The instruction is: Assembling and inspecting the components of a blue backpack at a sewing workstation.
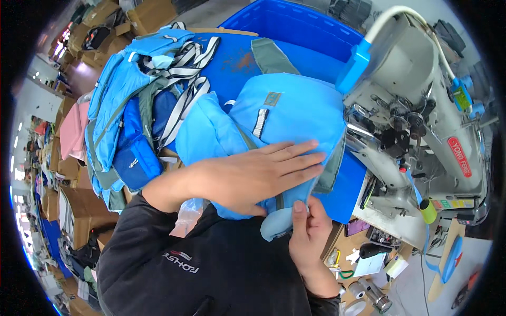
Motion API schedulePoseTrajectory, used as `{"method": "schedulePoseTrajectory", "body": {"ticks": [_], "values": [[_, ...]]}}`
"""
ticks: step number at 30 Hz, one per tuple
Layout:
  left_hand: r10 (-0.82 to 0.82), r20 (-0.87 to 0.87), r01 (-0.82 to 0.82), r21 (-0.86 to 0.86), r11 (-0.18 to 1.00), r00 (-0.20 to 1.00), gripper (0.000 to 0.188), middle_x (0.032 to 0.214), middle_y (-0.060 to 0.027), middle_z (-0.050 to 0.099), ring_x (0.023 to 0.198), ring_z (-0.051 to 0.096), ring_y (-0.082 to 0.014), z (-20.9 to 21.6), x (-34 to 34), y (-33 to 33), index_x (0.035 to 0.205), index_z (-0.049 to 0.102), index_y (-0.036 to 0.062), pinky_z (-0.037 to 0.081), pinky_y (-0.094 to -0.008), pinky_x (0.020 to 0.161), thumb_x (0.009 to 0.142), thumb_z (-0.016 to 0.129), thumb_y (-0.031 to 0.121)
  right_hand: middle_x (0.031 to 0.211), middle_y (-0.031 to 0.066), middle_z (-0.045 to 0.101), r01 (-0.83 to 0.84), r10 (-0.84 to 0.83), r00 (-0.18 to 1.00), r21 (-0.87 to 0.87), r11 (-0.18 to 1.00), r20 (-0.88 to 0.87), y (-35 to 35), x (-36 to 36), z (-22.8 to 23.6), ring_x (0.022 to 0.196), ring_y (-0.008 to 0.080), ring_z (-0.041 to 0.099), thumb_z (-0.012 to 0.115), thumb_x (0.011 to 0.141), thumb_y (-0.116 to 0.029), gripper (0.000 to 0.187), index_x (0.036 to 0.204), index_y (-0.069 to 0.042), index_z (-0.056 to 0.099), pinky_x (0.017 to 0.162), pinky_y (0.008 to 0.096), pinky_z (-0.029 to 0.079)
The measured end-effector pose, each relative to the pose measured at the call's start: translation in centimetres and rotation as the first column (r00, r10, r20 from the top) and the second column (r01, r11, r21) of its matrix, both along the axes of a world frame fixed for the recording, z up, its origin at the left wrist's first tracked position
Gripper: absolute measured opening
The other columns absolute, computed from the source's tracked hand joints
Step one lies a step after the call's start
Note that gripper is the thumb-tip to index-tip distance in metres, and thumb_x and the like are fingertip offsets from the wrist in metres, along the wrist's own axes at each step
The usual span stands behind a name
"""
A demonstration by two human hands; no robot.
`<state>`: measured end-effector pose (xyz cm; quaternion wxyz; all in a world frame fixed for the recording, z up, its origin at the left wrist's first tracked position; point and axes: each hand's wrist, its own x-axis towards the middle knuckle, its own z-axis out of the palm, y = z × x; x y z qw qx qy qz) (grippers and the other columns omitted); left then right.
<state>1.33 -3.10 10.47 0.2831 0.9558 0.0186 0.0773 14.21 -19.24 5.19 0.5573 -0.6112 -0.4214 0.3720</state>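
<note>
A light-blue padded fabric bag piece (295,108) lies in front of me, with a small square patch and a short black-and-white webbing loop on it. Grey-green fabric shows along its right edge. My left hand (258,174) rests flat across its lower part, fingers stretched out to the right. Down at the near edge, my right hand (310,231) pinches the light-blue fabric between thumb and fingers, beside a rounded pale-blue end (277,223). Part of the piece is hidden beneath my left hand and forearm.
A sewing machine (408,116) stands close on the right, its light (354,66) near the fabric. Left lies a pile of blue bag pieces (124,89) with striped straps (182,113). Behind is a blue bin (300,23); small tools and parts (369,258) lie lower right.
</note>
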Motion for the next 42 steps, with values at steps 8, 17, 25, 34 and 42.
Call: {"method": "schedulePoseTrajectory", "body": {"ticks": [8,17,25,34,42], "values": [[0.219,0.085,-0.228,0.104,0.968,0.972,0.09,0.154,-0.0261,0.032,0.142,0.036,-0.0381,-2.5,1.6,-2.8,0.143,0.036,-0.0083,0.033,-0.0469,0.111,0.068,0.072,0.026,0.064,0.0059,0.058,-0.015,0.023,0.976,-0.038,0.999,0.217,-0.8,1.1,1.5,0.052,0.0081,0.05,0.06,0.098,-0.012,0.016,0.105,0.001,0.064,0.051,0.0257,0.041],[0.381,0.376,-0.447,0.102,0.889,0.845,0.048,0.137,-0.0213,0.056,0.113,0.061,-0.0321,-5.5,2.0,-3.2,0.125,0.058,-0.0057,0.05,-0.0363,0.087,0.081,0.056,0.014,0.085,0.0156,0.066,-0.128,-0.041,0.839,0.27,0.954,0.542,0.4,4.4,1.2,0.077,0.0274,0.065,0.06,0.095,-0.012,0.021,0.111,0.003,0.061,0.07,0.0356,0.05],[0.265,0.365,-0.369,0.253,0.894,0.892,0.047,0.14,-0.0175,0.053,0.103,0.058,-0.027,-4.4,2.6,-2.5,0.12,0.062,-0.0038,0.052,-0.0354,0.084,0.075,0.059,0.009,0.078,0.0091,0.059,0.152,-0.145,0.92,0.01,0.988,0.365,7.3,7.9,-2.5,0.071,0.0157,0.056,0.059,0.097,-0.009,0.019,0.112,0.002,0.058,0.064,0.028,0.046],[0.31,0.261,-0.384,0.311,0.87,0.914,0.051,0.139,-0.0228,0.05,0.091,0.058,-0.0253,-4.3,2.9,-3.9,0.122,0.059,-0.0036,0.053,-0.035,0.078,0.073,0.06,0.008,0.069,0.0001,0.058,0.134,-0.15,0.976,0.11,0.985,0.16,6.8,6.6,-3.6,0.063,0.0042,0.049,0.056,0.096,0.001,0.021,0.116,-0.001,0.059,0.055,0.0221,0.039],[0.371,0.282,-0.449,0.3,0.842,0.885,0.053,0.138,-0.0283,0.047,0.089,0.057,-0.0276,-4.5,4.4,-5.1,0.126,0.057,-0.005,0.052,-0.0339,0.076,0.075,0.059,0.01,0.097,0.0034,0.067,0.097,-0.086,0.993,0.148,0.984,-0.079,6.9,7.1,-3.0,0.088,0.0046,0.058,0.05,0.1,0.001,0.024,0.122,0.001,0.056,0.078,0.02,0.045]]}}
